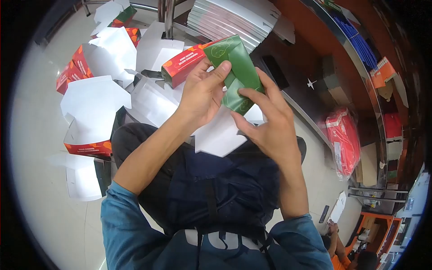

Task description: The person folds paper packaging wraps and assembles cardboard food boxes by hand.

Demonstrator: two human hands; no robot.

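Note:
Between my two hands is a folding cardboard food box (pixel 240 54), its green printed side facing me and a white flap hanging below. My left hand (pixel 201 92) grips its left edge, thumb pressed on the green panel. My right hand (pixel 271 120) holds the lower right part, with a fingertip on a folded green tab and the thumb under the bottom edge. Just behind my left hand a red printed panel (pixel 184 60) shows; whether it belongs to the same box I cannot tell.
Several open red, green and white boxes (pixel 96 96) stand on the floor (pixel 40 135) at left. A stack of flat cardboard sheets (pixel 229 20) lies ahead. At right are a dark shelf unit (pixel 310 67) and a plastic-wrapped red bundle (pixel 343 141). Another person (pixel 339 258) is at lower right.

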